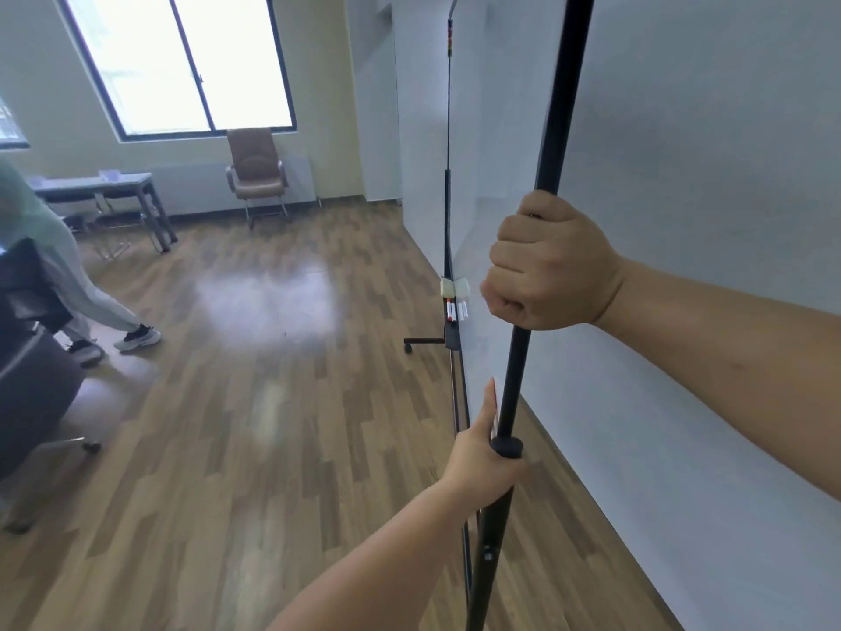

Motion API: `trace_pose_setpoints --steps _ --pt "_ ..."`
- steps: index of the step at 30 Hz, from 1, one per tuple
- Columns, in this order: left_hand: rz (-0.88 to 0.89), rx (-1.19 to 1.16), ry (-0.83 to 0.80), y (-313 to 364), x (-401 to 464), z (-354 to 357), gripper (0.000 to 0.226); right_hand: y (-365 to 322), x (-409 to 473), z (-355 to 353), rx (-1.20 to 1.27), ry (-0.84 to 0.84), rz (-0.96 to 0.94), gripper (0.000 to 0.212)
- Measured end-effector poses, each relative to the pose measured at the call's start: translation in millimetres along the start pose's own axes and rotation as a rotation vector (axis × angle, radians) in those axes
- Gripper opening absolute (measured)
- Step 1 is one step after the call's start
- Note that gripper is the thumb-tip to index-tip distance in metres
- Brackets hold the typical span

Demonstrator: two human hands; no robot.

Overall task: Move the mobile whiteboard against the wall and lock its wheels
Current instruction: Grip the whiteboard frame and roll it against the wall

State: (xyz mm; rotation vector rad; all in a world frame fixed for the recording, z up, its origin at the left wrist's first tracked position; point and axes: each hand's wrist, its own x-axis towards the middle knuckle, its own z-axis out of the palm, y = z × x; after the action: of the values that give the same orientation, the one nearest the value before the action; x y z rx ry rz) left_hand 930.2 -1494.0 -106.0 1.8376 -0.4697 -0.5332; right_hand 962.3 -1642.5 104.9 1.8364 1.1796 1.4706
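I see the mobile whiteboard [496, 143] edge-on, standing close along the white wall [710, 230] on the right. Its near black upright pole [562, 111] runs from top to bottom of the view. My right hand [548, 266] is closed around that pole at mid height. My left hand [484, 457] grips the same pole lower down, just under a black collar [506, 446]. The marker tray [455, 311] holds an eraser and markers. One far foot with a wheel [408, 344] sticks out onto the floor. The near wheels are out of view.
The wood floor [255, 403] stretches open to the left. A person in light clothes and sneakers [82, 289] stands at the left beside a dark chair [32, 371]. A brown chair [255, 175] and a grey desk [104, 193] sit under the window.
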Motion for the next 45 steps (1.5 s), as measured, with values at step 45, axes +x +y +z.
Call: trace_pose_setpoints --steps 45 --pt "-0.008 -0.028 0.093 -10.9 814.1 -376.0 0.111 351.7 -97.3 827.1 0.023 0.117 0.044 0.037"
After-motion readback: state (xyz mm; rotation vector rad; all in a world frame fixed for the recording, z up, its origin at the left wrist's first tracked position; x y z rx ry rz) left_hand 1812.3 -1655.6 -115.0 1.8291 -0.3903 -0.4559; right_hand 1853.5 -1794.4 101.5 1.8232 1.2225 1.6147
